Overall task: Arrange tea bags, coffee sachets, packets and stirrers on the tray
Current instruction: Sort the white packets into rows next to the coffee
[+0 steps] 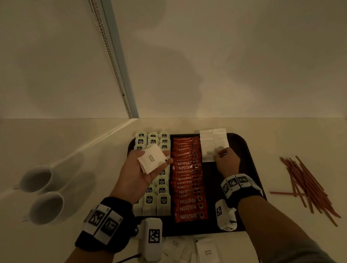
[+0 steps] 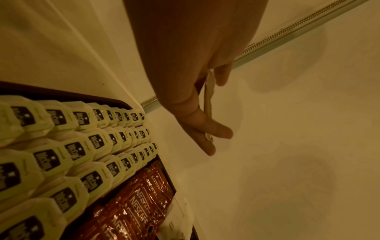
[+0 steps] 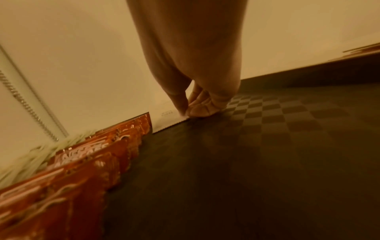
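Two white cups [image 1: 42, 193] sit on the counter, well left of the tray [image 1: 248, 156]. Left hand [image 1: 139, 173] is palm-up above the tea bags [image 1: 157, 194], fingers loosely curled under a small stack of white sugar packets [image 1: 152, 159], thumb alongside. Left wrist view shows that stack edge-on between the fingers [image 2: 218, 128]; head view shows its printed face. Tea bags fill the tray's left columns, Nescafe sachets [image 1: 187, 178] the next one. Right hand [image 1: 227, 161] is down on the tray, thumb and curled fingers pinching the near edge of the placed sugar packets [image 1: 213, 145] at the far edge, just right of the sachets. Right wrist view shows bare checkered tray floor [image 3: 267, 146] near and right of the hand; the head view's arm hides part of it. Stirrers [image 1: 307, 186] lie loose on the counter right of the tray. More sugar packets [image 1: 207, 253] are scattered on the counter at its near edge.
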